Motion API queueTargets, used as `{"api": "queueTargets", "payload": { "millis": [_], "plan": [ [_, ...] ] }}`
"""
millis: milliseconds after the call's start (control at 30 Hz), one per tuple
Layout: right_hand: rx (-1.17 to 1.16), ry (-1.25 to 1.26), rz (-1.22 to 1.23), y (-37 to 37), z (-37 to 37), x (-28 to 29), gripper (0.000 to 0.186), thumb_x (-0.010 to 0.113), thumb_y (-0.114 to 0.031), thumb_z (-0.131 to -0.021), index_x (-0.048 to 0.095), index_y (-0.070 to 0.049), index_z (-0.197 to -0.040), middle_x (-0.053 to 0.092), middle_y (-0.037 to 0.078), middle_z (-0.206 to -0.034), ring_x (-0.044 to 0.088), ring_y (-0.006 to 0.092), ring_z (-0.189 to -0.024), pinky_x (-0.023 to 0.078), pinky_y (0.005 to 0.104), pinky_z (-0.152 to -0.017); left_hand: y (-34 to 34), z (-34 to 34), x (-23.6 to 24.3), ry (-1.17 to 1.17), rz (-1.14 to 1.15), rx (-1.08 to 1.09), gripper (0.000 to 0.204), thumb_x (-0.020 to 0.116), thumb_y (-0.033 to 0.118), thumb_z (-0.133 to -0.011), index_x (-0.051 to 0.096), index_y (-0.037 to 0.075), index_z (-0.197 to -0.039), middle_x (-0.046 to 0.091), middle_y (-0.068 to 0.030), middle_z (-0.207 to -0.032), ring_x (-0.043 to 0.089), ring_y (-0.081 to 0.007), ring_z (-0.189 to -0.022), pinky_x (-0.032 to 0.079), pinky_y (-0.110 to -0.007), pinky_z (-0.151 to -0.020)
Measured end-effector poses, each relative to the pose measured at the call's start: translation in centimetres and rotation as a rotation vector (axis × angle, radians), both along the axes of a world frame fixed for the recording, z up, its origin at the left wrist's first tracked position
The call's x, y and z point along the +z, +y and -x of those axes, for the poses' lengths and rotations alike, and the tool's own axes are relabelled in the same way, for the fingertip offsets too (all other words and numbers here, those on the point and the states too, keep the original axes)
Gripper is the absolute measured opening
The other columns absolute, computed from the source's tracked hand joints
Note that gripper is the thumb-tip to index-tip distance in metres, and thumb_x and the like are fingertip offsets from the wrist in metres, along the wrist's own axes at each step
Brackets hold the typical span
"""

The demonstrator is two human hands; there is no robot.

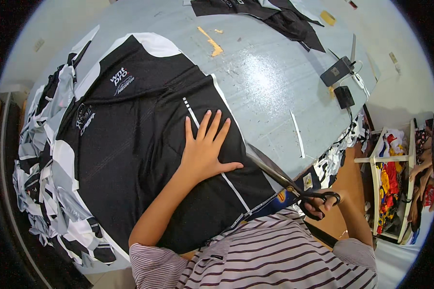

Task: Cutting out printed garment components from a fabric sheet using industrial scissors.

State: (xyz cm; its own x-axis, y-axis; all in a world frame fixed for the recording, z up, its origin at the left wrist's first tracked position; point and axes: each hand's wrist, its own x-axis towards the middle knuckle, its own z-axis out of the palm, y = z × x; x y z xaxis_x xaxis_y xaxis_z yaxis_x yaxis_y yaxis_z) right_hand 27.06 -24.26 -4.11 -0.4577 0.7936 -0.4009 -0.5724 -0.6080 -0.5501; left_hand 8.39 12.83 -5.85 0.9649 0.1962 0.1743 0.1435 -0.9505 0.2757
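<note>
A large black fabric panel (125, 159) with white edges and printed white marks lies spread over the table. My left hand (205, 149) rests flat on it, fingers spread, beside a thin white stripe. In my right hand (319, 204) is a pair of large scissors (282, 180), gripped by the black handles. The long blades point up and left along the panel's right edge, close to the white margin; the lower blade is partly hidden. A dark blue strip (270, 204) with a coloured patch lies at the panel's lower right, by the scissors.
White and black fabric scraps (58, 207) hang over the table's left edge. A white strip (298, 134) lies on the grey table (255, 43). Black power adapters (336, 71), a tape roll (328, 18) and dark cut pieces (275, 21) sit farther off. A shelf (393, 159) with colourful cloth stands right.
</note>
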Motion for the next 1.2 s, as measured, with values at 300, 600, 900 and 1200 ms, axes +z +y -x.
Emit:
{"api": "queueTargets", "payload": {
  "millis": [300, 600, 900, 1200],
  "plan": [
    [-0.065, 0.078, 0.032, -0.2, 0.9, -1.6, 0.074, 0.075, -0.058, -0.069, 0.049, 0.003, -0.103, 0.052, 0.008, -0.075, 0.056, 0.0173, -0.065, 0.045, 0.0294, -0.055, 0.0, 0.3, 1.5, -0.018, 0.039, -0.053, 0.076, 0.069, 0.046, -0.076, 0.043, 0.011, -0.137, 0.033, -0.0127, -0.147, 0.025, -0.0292, -0.139, 0.012, -0.058, -0.111],
    [0.053, -0.224, 0.382, 1.6, 2.4, 1.6, 0.056, 0.065, -0.048, -0.085, 0.05, -0.002, -0.114, 0.055, 0.003, -0.095, 0.054, 0.0133, -0.084, 0.046, 0.0268, -0.073, -10.9, 3.3, 0.5, -0.163, 0.089, -0.219, 0.035, 0.065, 0.038, -0.079, 0.059, 0.01, -0.099, 0.052, -0.0027, -0.089, 0.048, -0.0189, -0.081, 0.038, -0.032, -0.065],
    [0.01, -0.665, 0.045, 3.4, 7.3, 2.9, 0.068, 0.07, -0.061, -0.074, 0.05, -0.005, -0.109, 0.051, 0.001, -0.089, 0.048, 0.0104, -0.08, 0.041, 0.0241, -0.07, -11.0, 3.2, 0.9, -0.464, 0.234, -0.274, 0.023, 0.072, 0.02, -0.072, 0.063, 0.011, -0.091, 0.061, 0.0029, -0.087, 0.054, -0.0148, -0.074, 0.039, -0.027, -0.062],
    [-0.122, -0.761, 0.162, 4.9, 9.0, 4.0, 0.065, 0.069, -0.058, -0.076, 0.051, -0.004, -0.106, 0.053, 0.002, -0.091, 0.048, 0.013, -0.082, 0.04, 0.0248, -0.074, -11.2, 4.5, 0.9, -0.587, 0.279, -0.363, 0.019, 0.065, 0.02, -0.079, 0.069, 0.012, -0.096, 0.067, -0.0006, -0.106, 0.064, -0.0202, -0.1, 0.052, -0.032, -0.082]
  ]
}}
